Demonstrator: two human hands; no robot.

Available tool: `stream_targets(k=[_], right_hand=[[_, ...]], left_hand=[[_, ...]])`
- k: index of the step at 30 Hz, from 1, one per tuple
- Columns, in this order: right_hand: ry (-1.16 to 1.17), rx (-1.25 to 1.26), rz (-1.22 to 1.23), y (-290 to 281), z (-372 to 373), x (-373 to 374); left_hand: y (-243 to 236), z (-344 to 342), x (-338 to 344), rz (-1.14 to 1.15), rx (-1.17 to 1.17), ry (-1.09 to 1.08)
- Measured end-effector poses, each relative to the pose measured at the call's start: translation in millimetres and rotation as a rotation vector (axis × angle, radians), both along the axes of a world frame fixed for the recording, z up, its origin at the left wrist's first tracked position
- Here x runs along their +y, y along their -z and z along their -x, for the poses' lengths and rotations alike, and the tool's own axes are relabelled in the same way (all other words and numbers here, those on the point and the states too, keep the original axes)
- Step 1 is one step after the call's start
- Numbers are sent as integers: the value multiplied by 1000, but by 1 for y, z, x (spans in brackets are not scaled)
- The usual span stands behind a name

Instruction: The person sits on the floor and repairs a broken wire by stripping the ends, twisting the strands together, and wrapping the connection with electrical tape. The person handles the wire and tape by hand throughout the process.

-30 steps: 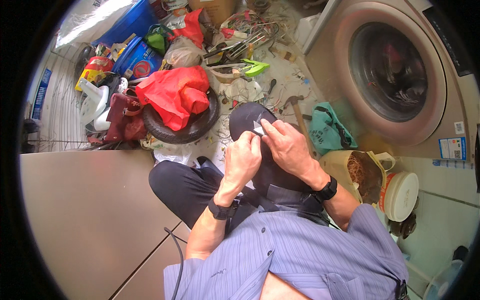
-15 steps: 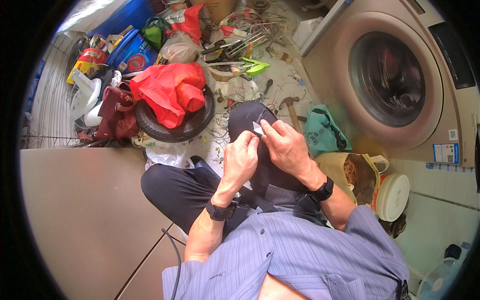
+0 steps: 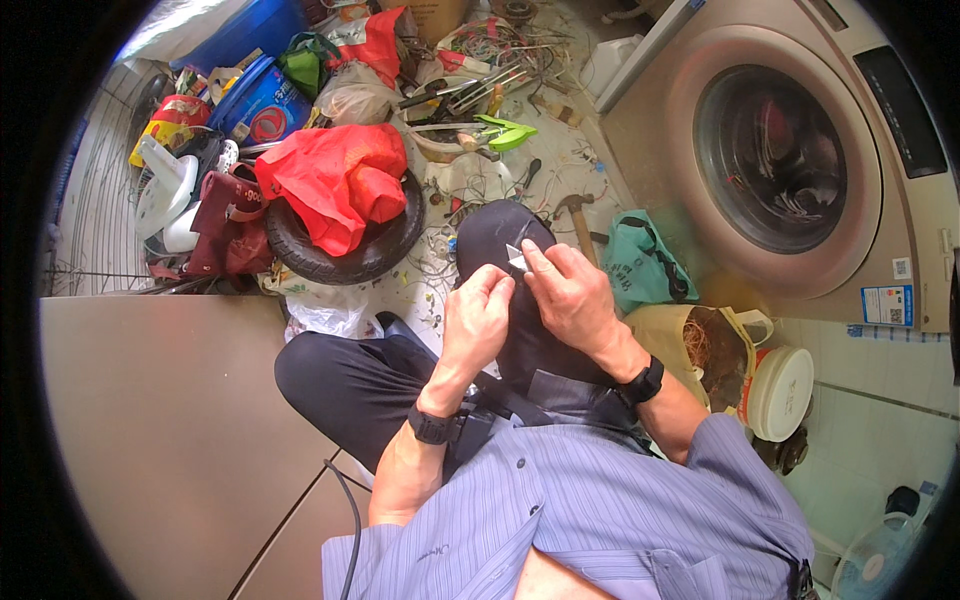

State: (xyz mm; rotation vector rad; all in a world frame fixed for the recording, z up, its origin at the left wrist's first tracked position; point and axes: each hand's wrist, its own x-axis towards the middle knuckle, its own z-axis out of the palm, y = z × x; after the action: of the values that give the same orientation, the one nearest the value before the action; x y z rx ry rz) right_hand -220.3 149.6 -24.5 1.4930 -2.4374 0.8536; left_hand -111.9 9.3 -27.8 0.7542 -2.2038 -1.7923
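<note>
Above my raised right knee, both hands work close together. My right hand pinches a small pale, pointed piece like a blade between thumb and forefinger, its tip aimed up and left. Just left of it, my left hand is closed, thumb pressed to forefinger. What it holds, if anything, is too small or hidden to make out. The fingertips of the two hands are slightly apart. Each wrist wears a black band.
A hammer and a teal bag lie beyond my right hand, beside a washing machine. Ahead left, red cloth covers part of a tyre. Tangled wires and tools litter the floor. A white-lidded bucket stands right.
The small pale piece in my right hand has tilted a little and shows more of its face. My left fingertips sit slightly lower and farther from it. The view has shifted slightly.
</note>
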Motion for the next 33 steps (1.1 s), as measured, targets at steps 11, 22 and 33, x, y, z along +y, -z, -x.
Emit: stream_targets(k=[11,22,33], right_hand=[[11,-54,41,-2,0,4],[35,0,7,-5,-1,1],[-38,-15,63,-1,3,7]], left_hand=[[0,4,3,26,-31,23],[1,0,2,40,-6,15],[-3,-6,4,51,-26,7]])
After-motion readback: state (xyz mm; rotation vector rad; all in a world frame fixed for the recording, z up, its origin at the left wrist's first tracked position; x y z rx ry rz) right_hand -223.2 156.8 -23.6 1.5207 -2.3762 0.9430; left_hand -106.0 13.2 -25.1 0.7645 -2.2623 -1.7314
